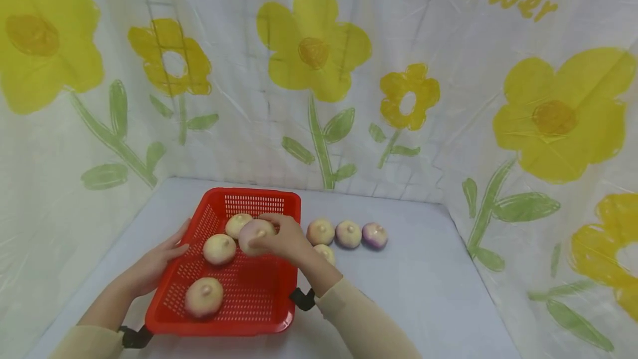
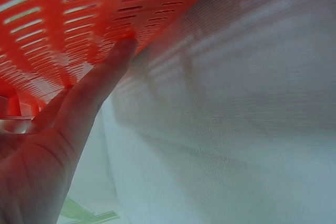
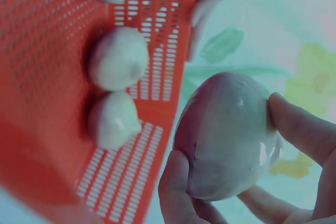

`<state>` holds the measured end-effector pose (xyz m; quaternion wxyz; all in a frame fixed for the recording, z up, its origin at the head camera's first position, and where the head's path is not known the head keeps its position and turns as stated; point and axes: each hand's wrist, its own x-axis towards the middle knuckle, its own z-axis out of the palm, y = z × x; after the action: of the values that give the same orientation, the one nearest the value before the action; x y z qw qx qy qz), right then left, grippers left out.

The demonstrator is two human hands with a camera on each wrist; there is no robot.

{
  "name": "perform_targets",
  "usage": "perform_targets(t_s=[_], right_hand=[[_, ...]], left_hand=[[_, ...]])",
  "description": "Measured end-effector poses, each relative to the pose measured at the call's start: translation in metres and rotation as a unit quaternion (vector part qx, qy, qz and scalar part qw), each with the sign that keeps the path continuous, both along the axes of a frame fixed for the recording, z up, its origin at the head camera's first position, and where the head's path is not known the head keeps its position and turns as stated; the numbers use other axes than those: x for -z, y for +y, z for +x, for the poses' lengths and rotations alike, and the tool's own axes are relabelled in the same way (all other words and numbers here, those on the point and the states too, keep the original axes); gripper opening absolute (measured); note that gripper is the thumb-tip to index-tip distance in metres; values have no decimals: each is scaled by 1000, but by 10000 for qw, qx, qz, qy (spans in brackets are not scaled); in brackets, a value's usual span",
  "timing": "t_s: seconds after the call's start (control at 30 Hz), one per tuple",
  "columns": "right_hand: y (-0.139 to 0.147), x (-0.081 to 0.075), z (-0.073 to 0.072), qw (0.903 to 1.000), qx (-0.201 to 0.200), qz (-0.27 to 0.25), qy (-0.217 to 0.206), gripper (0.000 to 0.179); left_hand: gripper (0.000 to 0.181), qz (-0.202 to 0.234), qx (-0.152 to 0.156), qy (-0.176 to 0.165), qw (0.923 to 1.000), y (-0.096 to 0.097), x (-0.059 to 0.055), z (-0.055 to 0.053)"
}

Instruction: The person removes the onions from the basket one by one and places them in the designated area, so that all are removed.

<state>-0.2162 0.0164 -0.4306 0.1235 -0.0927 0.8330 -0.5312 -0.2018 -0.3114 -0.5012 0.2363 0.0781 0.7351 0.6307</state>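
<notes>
My left hand [image 1: 154, 265] grips the left side of a red plastic basket [image 1: 219, 327], its thumb at the rim and its fingers [image 2: 100, 82] stretched along the slotted outer wall. Over the basket's right half, my right hand [image 1: 286, 240] holds a turnip [image 1: 256, 236], pale with a purple blush. In the right wrist view, thumb and fingers surround this glossy turnip [image 3: 226, 137]. Inside the basket lie three more turnips: one at the back [image 1: 238, 226], one in the left middle [image 1: 219, 249] and one near the front [image 1: 204, 297].
Right of the basket, three turnips stand in a row, the purplest turnip [image 1: 375, 236] at the right end. Another turnip [image 1: 325, 254] is partly hidden behind my right wrist. The white table [image 1: 408, 303] meets a flower-printed curtain [image 1: 239, 143] at the back and sides.
</notes>
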Motion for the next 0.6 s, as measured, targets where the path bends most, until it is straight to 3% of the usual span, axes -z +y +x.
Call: perform_targets(t_s=[0.43,0.6], right_hand=[[39,-7,17,9998,150,-103,37,62],[55,-3,20,9994,224,-141,238,63]], left_hand=[[67,-97,-34,72,9999,1,0,-2],[67,-208,-124,19,9997,1,2,0]])
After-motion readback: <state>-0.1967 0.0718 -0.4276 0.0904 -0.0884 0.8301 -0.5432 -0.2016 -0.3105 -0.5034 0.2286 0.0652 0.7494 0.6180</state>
